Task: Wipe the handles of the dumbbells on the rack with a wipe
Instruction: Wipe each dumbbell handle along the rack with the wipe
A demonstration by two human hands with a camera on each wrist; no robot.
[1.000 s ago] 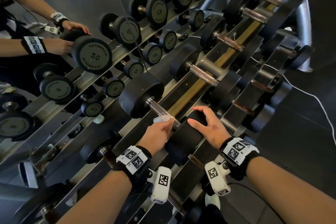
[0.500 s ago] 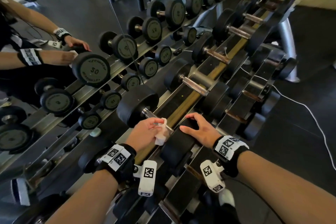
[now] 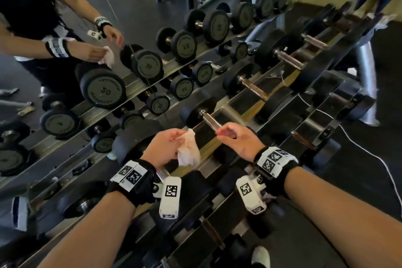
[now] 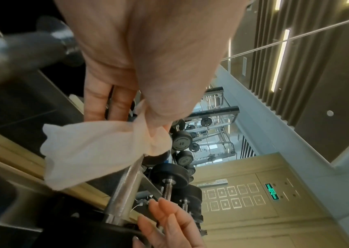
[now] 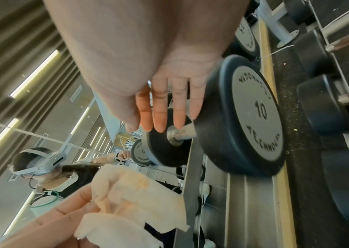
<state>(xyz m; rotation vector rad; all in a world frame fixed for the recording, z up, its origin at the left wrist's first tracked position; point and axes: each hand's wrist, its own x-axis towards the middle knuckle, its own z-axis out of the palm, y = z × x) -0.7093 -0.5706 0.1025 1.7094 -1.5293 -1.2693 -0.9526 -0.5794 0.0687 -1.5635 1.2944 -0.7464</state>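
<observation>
left hand [image 3: 165, 148] fingers pinch wipe [image 3: 188, 150], loose flap hangs. right hand [image 3: 239, 141] fingers relaxed, hold nothing. wipe might slip, or snag on next handle [image 3: 210, 120].

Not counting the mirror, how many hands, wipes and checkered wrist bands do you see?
Hands: 2, the left hand and the right hand
Wipes: 1, the white wipe, which the left hand holds
Wrist bands: 2, the left wrist band and the right wrist band
Total: 5
</observation>
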